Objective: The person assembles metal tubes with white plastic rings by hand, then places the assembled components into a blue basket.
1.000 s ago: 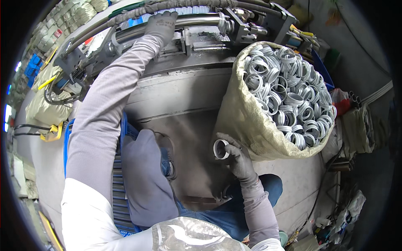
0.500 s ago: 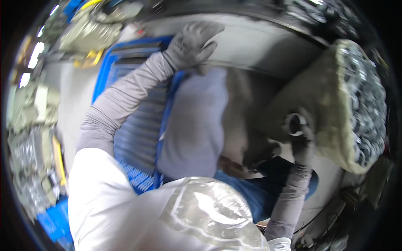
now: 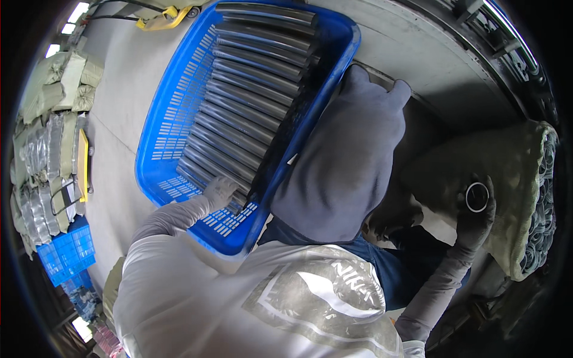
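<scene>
My left hand [image 3: 219,191], in a grey glove, is at the near end of a row of dark metal tubes [image 3: 239,101] in a long blue plastic basket [image 3: 173,89]. Its fingers curl over the nearest tube, partly hidden. On the right, my gloved right hand [image 3: 476,222] is closed round a round piece with a bright rim and dark hollow middle, a metal tube or ring [image 3: 477,197] seen end-on; its length does not show. Beside that hand lies a pale green woven sack [image 3: 453,164], with many round metal ends [image 3: 540,221] showing at its mouth.
A grey cloth-covered bundle [image 3: 343,155] sits between basket and sack, against my legs. Behind runs a pale wall panel [image 3: 412,53]. Wrapped bundles [image 3: 45,143], a yellow trolley [image 3: 82,166] and blue crates [image 3: 67,253] stand at the left. Another yellow trolley [image 3: 166,19] is at the back.
My left hand has come down from beyond the basket's far edge to the near tubes. The view has shifted, showing more of the basket. My right hand still holds the round piece.
</scene>
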Available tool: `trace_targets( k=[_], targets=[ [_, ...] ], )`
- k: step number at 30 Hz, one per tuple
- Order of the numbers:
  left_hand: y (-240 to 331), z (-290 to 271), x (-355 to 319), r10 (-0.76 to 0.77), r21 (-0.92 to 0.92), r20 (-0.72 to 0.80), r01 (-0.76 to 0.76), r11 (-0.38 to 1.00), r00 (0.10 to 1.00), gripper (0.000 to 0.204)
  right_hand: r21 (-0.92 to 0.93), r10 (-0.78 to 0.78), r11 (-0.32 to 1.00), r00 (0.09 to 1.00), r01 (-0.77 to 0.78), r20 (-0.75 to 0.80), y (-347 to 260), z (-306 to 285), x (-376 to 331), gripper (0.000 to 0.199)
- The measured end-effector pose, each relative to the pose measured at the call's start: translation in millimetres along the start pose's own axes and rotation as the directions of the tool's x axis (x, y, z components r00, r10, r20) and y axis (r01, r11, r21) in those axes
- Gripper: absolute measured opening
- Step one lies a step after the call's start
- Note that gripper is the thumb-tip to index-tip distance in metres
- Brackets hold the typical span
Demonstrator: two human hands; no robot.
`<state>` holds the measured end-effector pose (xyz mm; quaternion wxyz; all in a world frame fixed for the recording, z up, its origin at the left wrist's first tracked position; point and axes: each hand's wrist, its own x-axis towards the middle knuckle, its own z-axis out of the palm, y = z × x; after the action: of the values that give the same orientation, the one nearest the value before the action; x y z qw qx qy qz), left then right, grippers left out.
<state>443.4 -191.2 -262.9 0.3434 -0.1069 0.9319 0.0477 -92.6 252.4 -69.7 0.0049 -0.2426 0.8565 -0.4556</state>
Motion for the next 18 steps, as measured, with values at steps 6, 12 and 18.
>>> trace_targets(
  k=[6,12,18],
  targets=[
    [4.6,31.1,-10.8,0.198,0.322,-0.267,-0.106,0.941,0.943,0.049,0.608,0.351,0.729,0.934,-0.313,0.06,7.9,-7.3,2.4,0.058],
    [-5.0,-43.9,5.1,0.126,0.007,-0.297,-0.129,0.992,0.947,0.049,0.644,0.342,0.689,0.932,-0.334,0.118,-12.9,17.1,-6.5,0.063],
    [26.5,-242.0,81.2,-0.383,-0.726,-0.557,-0.207,0.656,0.737,0.028,0.92,0.44,0.019,0.829,-0.393,0.345,-4.8,22.4,-10.5,0.066]
  ],
)
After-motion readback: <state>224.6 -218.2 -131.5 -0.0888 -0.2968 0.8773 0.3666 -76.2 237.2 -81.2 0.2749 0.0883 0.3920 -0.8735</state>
